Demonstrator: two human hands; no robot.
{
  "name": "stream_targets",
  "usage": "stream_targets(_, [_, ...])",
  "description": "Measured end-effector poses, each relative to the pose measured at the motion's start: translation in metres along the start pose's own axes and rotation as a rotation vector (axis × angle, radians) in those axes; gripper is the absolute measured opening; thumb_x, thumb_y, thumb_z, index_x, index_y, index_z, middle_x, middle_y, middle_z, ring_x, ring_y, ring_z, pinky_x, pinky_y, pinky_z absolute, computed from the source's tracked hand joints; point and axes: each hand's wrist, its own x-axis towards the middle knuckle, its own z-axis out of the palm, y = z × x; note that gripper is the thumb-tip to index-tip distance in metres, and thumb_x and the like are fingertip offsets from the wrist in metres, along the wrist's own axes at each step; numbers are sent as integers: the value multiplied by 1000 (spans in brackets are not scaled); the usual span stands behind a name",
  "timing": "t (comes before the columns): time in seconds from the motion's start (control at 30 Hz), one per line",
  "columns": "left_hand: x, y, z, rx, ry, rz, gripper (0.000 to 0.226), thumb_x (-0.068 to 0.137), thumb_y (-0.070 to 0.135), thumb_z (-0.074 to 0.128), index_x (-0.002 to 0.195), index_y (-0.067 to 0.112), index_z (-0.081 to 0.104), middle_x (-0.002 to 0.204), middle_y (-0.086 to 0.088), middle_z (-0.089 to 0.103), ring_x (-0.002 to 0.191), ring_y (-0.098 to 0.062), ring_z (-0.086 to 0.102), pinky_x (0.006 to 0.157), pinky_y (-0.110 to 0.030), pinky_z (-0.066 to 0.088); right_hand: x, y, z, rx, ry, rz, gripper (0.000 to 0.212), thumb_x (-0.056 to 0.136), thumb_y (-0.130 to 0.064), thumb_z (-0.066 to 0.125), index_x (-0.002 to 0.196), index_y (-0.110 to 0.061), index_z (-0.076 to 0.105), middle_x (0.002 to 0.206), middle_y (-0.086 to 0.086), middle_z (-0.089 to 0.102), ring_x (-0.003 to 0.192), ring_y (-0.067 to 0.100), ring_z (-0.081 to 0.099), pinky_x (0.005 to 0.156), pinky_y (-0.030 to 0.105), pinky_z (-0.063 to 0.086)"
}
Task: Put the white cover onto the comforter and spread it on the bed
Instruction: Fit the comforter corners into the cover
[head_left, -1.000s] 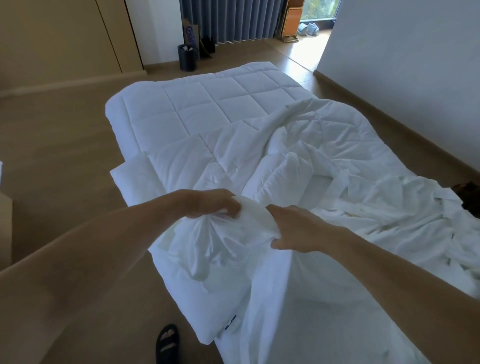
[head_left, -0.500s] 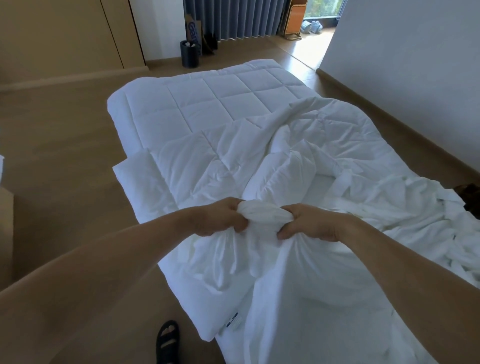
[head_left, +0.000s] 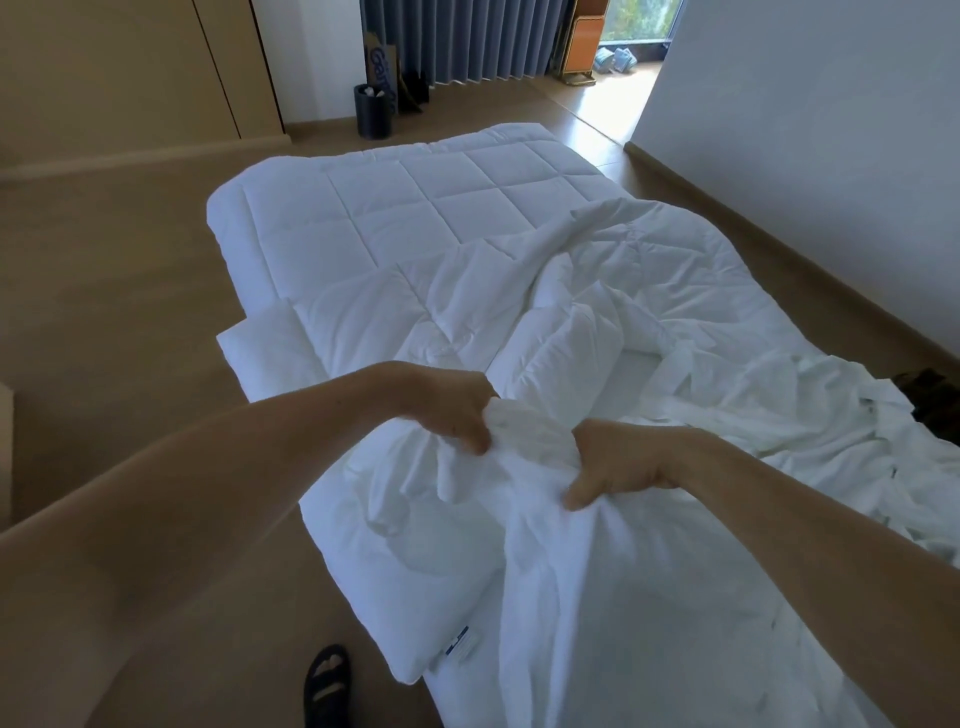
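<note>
A white quilted comforter lies over the bed, flat at the far end and bunched in the middle. The thin white cover is crumpled over the near right part of the bed. My left hand grips a bunch of white fabric at the comforter's near corner. My right hand grips the same bunch just to the right, thumb down. The near comforter corner with a small label hangs off the bed's left edge.
Wooden floor runs along the bed's left side and far end. A dark bin and a paper bag stand by the grey curtains. A white wall flanks the right. My sandalled foot is at the bottom.
Both hands have closed tighter on the bunched fabric and drawn it together; the right hand has turned thumb down and sits slightly lower than the left.
</note>
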Motion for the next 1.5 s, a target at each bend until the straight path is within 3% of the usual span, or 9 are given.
stream_targets(0.17, [3,-17,3,15,83,10,19,80,9,66,68,23,62,70,7,62,67,-10,55,64,-23,43,-6,-2,-5,113,-55,8,45,62,-15,73,106,-8,68,104,18,72,95,36,71,83,48,58])
stream_targets(0.33, [9,-23,-3,47,130,61,12,83,11,65,77,21,66,78,7,64,76,-11,58,72,-25,47,-14,2,-14,359,-244,6,60,67,-3,77,123,6,58,113,26,66,103,41,65,90,55,55])
stream_targets(0.5, [11,-24,-8,-36,221,110,13,83,6,64,85,19,67,84,3,67,82,-15,61,75,-27,48,-26,-14,-21,331,-128,-62,60,65,-8,81,122,-2,62,117,23,68,105,36,68,86,45,58])
stream_targets(0.7, [10,-12,26,-679,5,298,66,68,10,75,132,8,55,125,-13,66,115,-32,63,96,-42,53,-23,-36,-28,388,296,-179,37,80,-10,79,114,-19,68,106,2,75,97,15,72,89,31,56])
stream_targets(0.87, [12,-11,43,-1067,32,293,67,49,9,69,114,-6,61,102,-26,64,93,-40,65,81,-46,56,-26,-21,-27,427,255,-184,33,80,-11,80,111,-16,71,104,2,76,95,14,73,81,23,57])
stream_targets(0.97, [-1,-21,34,-994,-21,125,41,41,9,60,80,-4,63,70,-16,59,60,-29,60,57,-28,53,-29,-8,-23,357,85,-114,36,75,-5,82,108,-14,71,102,3,76,95,19,73,77,28,58])
stream_targets(1.1, [-20,-37,9,-636,-273,-41,69,55,28,74,116,-4,65,107,-21,70,94,-31,68,83,-38,57,-26,-4,-7,119,-139,-42,50,65,-7,89,111,-13,70,105,6,76,99,26,72,91,47,57])
stream_targets(1.33, [-31,-29,-28,91,-192,-190,36,68,26,87,101,23,73,96,6,76,93,-13,71,82,-22,54,-7,-28,-19,-214,-30,-36,45,63,-27,91,103,-21,70,96,-4,74,91,16,70,90,37,56])
stream_targets(1.5, [-15,-31,20,-290,-79,-44,47,70,24,88,112,23,66,99,9,73,92,-5,69,79,-15,53,-1,-14,-18,-182,105,-16,43,62,-26,92,100,-20,70,94,-3,73,88,15,70,75,25,55])
